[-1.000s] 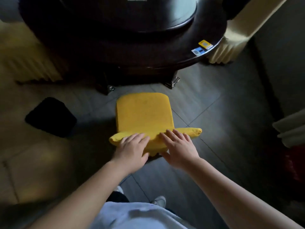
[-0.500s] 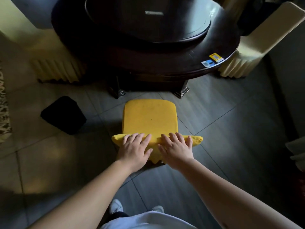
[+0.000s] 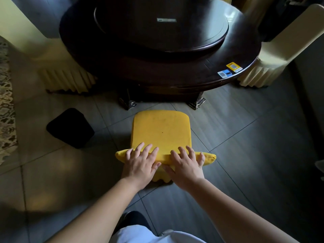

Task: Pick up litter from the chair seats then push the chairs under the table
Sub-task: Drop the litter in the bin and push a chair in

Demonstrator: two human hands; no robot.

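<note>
A yellow covered chair (image 3: 160, 128) stands on the floor just in front of the dark round table (image 3: 201, 79), its seat bare. Both my hands lie on top of its backrest. My left hand (image 3: 140, 163) rests on the left part with its fingers spread over the top edge. My right hand (image 3: 185, 163) rests on the right part the same way, its fingers reaching over to the seat side. The front edge of the seat is close to the table's base.
A black bin (image 3: 70, 128) stands on the floor to the left of the chair. Pale covered chairs stand at the table's left (image 3: 57, 67) and right (image 3: 273, 55). Two small cards (image 3: 229, 70) lie on the table's rim. A patterned rug (image 3: 7, 106) borders the far left.
The view has risen to show more of the table. The chair with my hands on its backrest has slid a little towards the table.
</note>
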